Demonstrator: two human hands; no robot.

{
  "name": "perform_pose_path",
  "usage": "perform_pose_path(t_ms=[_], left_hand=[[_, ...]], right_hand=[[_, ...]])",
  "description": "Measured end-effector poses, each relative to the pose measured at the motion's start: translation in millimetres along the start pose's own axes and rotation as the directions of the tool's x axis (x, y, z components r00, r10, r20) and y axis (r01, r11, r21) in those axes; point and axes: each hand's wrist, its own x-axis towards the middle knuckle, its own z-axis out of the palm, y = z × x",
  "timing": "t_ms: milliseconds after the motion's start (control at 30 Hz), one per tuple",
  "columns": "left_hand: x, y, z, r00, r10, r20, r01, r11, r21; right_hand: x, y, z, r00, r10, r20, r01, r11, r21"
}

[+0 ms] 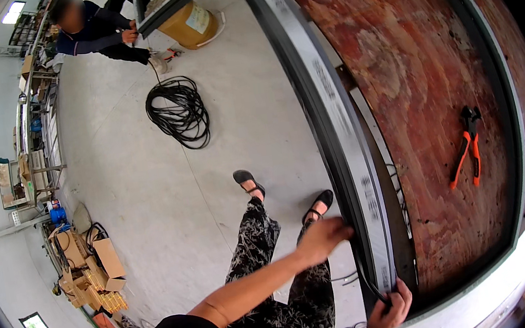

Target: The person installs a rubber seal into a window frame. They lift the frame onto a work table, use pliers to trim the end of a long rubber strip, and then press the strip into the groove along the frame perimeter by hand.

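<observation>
A large dark window frame (356, 172) with pale protective film along its bar lies in front of me on the right. My left hand (325, 238) is closed at the outer edge of this bar, fingertips pressed to its dark side; what they pinch is hidden. Close to the frame's near corner, my right hand (391, 313) has its fingers bent around a thin black rubber strip (371, 287). That strip curves up from the fingers to the bar's edge. Orange-handled cutting pliers (467, 150) lie on the reddish wooden board (412, 100) inside the frame.
A coil of black strip (179, 112) lies on the grey floor. Beyond it, a co-worker (95, 30) holds another frame (174, 4) above a yellow bucket (193, 27). Cardboard boxes (88, 267) and loaded shelving (36, 133) line the left wall.
</observation>
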Motion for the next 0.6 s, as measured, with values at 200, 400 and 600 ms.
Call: perform_pose_path(t_ms=[200,400,600], left_hand=[[23.3,-7.4,-22.4,0.998,-0.024,0.051,0.035,0.973,-0.229],[23.6,-18.1,-7.3,0.998,-0.048,0.039,0.057,0.955,-0.292],[16.9,-8.0,-1.2,1.000,-0.021,-0.004,0.018,0.934,-0.357]], right_hand=[[29.0,-37.2,5.2,0.998,-0.043,0.036,0.048,0.986,-0.157],[0.8,-63.8,-10.2,0.958,0.202,0.205,-0.193,0.979,-0.065],[-52.4,-50.4,-4.4,0.922,0.322,0.214,-0.323,0.946,-0.031]])
